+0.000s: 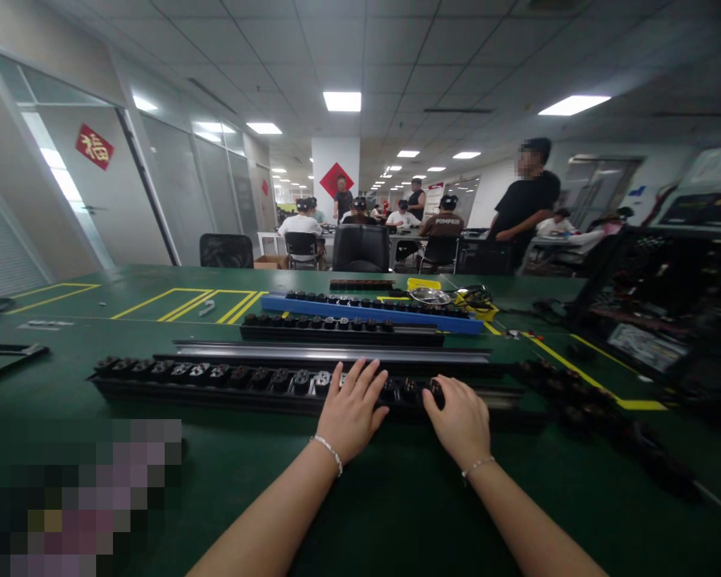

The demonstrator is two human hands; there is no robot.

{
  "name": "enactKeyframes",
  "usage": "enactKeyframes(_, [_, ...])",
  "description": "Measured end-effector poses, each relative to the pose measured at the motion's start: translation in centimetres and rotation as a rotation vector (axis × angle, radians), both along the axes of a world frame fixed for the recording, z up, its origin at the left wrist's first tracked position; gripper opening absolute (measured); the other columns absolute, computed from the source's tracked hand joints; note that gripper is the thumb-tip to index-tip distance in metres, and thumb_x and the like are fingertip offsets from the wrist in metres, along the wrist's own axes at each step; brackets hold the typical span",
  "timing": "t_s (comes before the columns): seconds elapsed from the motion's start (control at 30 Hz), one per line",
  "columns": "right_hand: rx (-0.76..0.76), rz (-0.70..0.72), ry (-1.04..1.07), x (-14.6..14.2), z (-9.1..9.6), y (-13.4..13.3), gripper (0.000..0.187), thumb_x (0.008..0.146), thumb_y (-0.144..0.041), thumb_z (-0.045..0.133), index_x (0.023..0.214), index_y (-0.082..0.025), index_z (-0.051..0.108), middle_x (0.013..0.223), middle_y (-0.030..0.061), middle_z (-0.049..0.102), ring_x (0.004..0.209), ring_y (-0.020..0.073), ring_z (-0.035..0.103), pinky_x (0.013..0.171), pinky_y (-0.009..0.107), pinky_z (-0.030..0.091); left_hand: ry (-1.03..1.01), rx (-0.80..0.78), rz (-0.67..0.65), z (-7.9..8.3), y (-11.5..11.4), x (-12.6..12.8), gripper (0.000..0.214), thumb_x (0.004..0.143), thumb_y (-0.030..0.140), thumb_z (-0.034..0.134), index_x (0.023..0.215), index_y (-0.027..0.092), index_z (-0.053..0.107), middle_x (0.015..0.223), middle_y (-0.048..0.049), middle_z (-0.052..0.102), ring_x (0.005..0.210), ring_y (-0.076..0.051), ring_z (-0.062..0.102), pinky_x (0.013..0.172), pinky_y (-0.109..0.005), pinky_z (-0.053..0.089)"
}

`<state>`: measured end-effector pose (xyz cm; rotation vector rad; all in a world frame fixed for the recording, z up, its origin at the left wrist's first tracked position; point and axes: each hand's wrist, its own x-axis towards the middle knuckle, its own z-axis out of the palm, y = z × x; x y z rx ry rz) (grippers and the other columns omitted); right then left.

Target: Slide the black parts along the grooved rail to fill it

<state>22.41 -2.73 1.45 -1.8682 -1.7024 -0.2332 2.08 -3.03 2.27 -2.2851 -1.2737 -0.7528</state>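
A long black channel (pixel 156 390) lies across the green table, with a row of round black socket modules (pixel 240 377) set along it. Over the right part of this row my left hand (pixel 352 409) lies flat, fingers stretched out and resting on the modules. Further right, my right hand (pixel 461 421) curls with thumb and fingertips around a black round socket module (pixel 436 388) at the channel's end of the row. My fingers partly cover that module. Directly behind runs a second long dark rail (pixel 336 353) with a shiny strip.
Behind are a shorter black channel of modules (pixel 342 330) and a blue channel (pixel 372 310). Loose black modules in a string (pixel 582 401) lie at right, beside a dark equipment rack (pixel 654 296). Several people sit beyond; one person (pixel 527 196) stands at the back right.
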Motion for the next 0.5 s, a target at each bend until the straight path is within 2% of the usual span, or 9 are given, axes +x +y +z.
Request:
enactKeyframes(0.13, [0.014, 0.005, -0.023, 0.1, -0.2, 0.0, 0.04, 0.083, -0.038, 0.038, 0.108, -0.016, 0.059, 0.114, 0.0099, 0.061, 0.113, 0.0247, 0.047, 0.095, 0.04, 0.031, 0.042, 0.004, -0.063, -0.8, -0.3, 1.7, 0.051, 0.085, 0.043, 0.046, 0.133, 0.029, 0.039, 0.142, -0.0034, 0.037, 0.133, -0.025, 0.025, 0.11, -0.051, 0.013])
enactKeyframes(0.27, [0.025, 0.008, -0.031, 0.3, -0.3, 0.1, 0.04, 0.083, -0.038, 0.038, 0.108, -0.016, 0.059, 0.114, 0.0103, 0.061, 0.113, 0.0246, 0.047, 0.096, 0.04, 0.031, 0.08, -0.01, -0.095, -1.5, -0.6, 1.1, 0.053, 0.084, 0.043, 0.046, 0.135, 0.031, 0.036, 0.144, -0.0026, 0.034, 0.134, -0.026, 0.022, 0.11, -0.053, 0.01])
enactKeyframes(0.4, [0.029, 0.015, -0.039, 0.4, -0.4, 0.2, 0.04, 0.083, -0.039, 0.039, 0.108, -0.015, 0.059, 0.114, 0.0101, 0.061, 0.112, 0.0243, 0.048, 0.098, 0.041, 0.029, 0.092, -0.052, -0.083, -1.7, -0.6, 0.3, 0.051, 0.086, 0.046, 0.042, 0.134, 0.033, 0.036, 0.146, 0.0005, 0.029, 0.135, -0.026, 0.019, 0.108, -0.054, 0.015])
enactKeyframes(0.5, [0.037, 0.021, -0.04, 0.5, -0.4, 0.2, 0.04, 0.083, -0.039, 0.039, 0.106, -0.015, 0.06, 0.114, 0.0104, 0.061, 0.112, 0.0242, 0.048, 0.098, 0.042, 0.029, 0.087, -0.07, -0.087, -1.6, -0.6, 0.3, 0.052, 0.084, 0.046, 0.046, 0.134, 0.033, 0.037, 0.147, -0.0008, 0.028, 0.135, -0.027, 0.019, 0.107, -0.055, 0.018])
